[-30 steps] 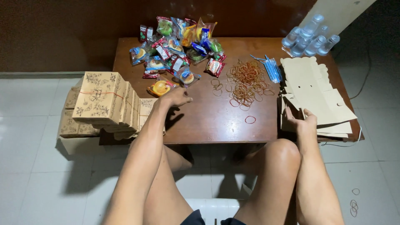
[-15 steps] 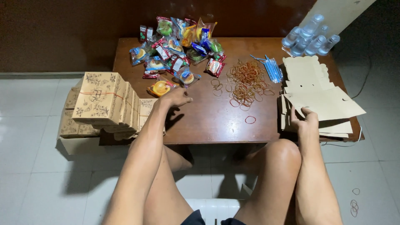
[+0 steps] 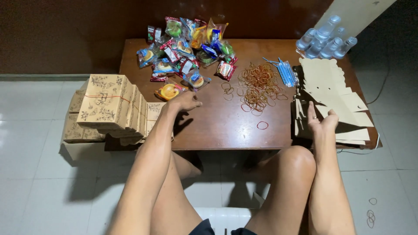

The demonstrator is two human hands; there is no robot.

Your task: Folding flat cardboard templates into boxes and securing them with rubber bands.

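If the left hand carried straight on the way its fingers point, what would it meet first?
The left hand points right, across the table. Probably loose rubber bands come first, though depth is unclear.

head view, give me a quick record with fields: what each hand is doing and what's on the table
left hand: rests on table beside snack packs, holds nothing
right hand: grip on a flat cardboard sheet at the stack's near edge
table middle: rubber bands
table far right: straws, bottles
floor, left: boxes, stacked
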